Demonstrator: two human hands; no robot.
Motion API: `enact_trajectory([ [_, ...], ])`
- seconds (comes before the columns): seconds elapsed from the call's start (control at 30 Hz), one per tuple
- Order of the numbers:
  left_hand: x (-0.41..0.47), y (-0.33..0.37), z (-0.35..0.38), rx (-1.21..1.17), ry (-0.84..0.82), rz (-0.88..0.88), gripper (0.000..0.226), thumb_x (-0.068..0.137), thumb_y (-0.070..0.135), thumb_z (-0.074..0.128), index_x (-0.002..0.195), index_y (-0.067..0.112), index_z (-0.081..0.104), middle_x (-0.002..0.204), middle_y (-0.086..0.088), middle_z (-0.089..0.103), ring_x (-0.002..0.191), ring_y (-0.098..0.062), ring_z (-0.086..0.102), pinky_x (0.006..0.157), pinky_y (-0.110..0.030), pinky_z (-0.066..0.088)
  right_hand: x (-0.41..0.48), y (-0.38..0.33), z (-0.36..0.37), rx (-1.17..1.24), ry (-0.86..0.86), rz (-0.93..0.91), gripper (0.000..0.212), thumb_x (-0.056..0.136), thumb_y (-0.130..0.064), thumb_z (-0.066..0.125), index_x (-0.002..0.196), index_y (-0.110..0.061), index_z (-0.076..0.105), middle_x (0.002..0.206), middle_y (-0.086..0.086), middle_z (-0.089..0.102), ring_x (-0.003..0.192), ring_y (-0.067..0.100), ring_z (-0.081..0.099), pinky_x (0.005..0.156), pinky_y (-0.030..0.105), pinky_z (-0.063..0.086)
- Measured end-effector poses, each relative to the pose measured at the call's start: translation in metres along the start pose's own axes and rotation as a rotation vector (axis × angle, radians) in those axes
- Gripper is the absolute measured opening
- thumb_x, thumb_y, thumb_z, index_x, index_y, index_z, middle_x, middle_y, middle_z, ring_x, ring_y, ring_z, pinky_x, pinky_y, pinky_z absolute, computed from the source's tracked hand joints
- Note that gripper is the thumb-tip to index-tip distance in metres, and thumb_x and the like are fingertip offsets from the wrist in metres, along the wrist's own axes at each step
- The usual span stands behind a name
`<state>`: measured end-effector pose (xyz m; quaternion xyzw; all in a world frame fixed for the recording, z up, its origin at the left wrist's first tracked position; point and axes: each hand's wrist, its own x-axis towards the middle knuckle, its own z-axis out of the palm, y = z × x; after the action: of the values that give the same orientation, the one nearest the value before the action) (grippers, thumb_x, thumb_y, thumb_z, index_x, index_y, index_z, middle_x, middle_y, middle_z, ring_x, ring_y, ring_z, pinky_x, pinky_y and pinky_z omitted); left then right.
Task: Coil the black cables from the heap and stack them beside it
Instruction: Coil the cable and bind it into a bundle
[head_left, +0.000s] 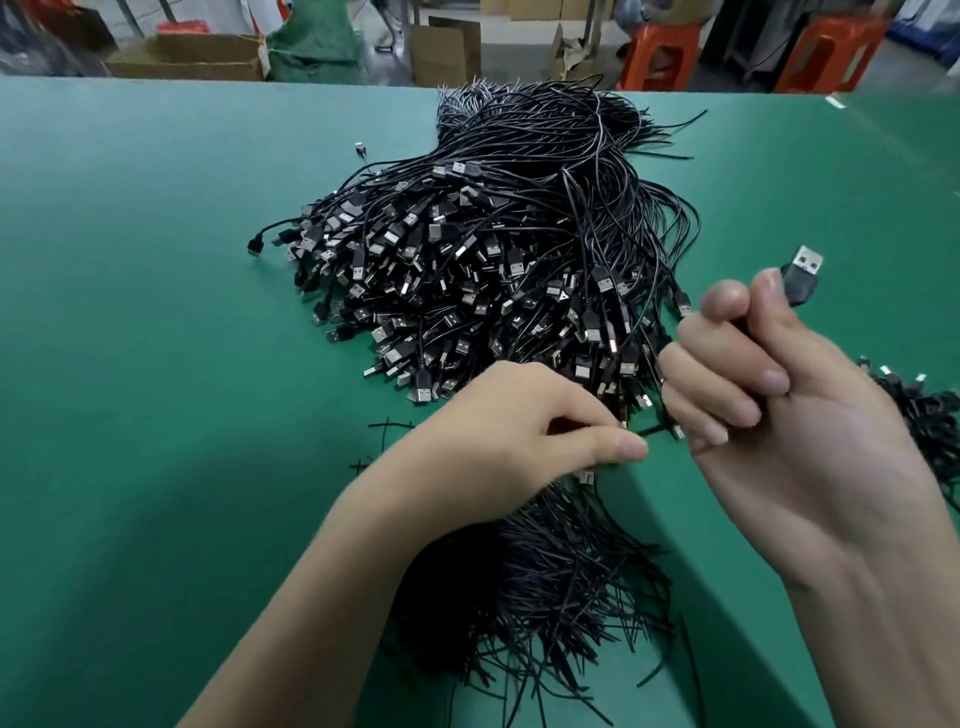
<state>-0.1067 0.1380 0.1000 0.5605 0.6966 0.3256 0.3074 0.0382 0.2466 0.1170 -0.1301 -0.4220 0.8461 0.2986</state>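
**A:** Black cables (498, 270), heap: middle of worktop (156, 260), toward far edge. One drawn out?

**B:** One cable (797, 291), right hand (789, 415) clenched round it, plug (808, 260) clear above the thumb, likely to start the coil.

**A:** Left hand (509, 431)?

**B:** Pinched a black strand (649, 429) beside the heap, probably that cable's tail. Coiled stack (930, 415) lay at right edge.

Bright, even light, probably overhead; soft shadow on near-left table (130, 519). Edges bend, wide-angle. Far background soft; right hand (779, 415) slightly blurred.
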Motion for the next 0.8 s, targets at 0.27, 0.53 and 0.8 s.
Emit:
enact_trajectory([
  [0.27,-0.01,0.007,-0.019,-0.372,0.142,0.273,0.036,0.106,0.011,0.049,0.139,0.002,0.061,0.132,-0.007,0.071,0.127,-0.01,0.063,0.111,-0.025,0.046,-0.007,0.015,0.007,-0.338,-0.241,0.088,0.036,0.097,-0.046,0.047,0.07,-0.023,0.054,0.059,-0.005,0.023,0.051,0.015,0.019,0.046,0.022,0.022],
  [0.53,-0.012,0.01,-0.026,-0.46,0.168,0.318,0.012,0.09,0.019,0.07,0.101,0.018,0.076,0.09,0.004,0.076,0.089,-0.007,0.07,0.083,-0.021,0.052,-0.01,0.013,0.004,-0.27,-0.521,0.217,0.049,0.104,-0.041,0.041,0.075,-0.006,0.061,0.051,-0.009,0.043,0.045,0.009,0.041,0.05,0.02,0.041],
  [0.8,-0.013,0.009,-0.024,-0.436,0.058,0.278,0.023,0.097,0.014,0.061,0.111,0.005,0.077,0.093,0.005,0.068,0.094,-0.007,0.066,0.087,-0.022,0.049,-0.01,0.014,-0.002,-0.317,-0.613,0.321,0.052,0.102,-0.047,0.048,0.074,-0.004,0.057,0.047,-0.012,0.038,0.044,0.012,0.033,0.05,0.02,0.033],
])
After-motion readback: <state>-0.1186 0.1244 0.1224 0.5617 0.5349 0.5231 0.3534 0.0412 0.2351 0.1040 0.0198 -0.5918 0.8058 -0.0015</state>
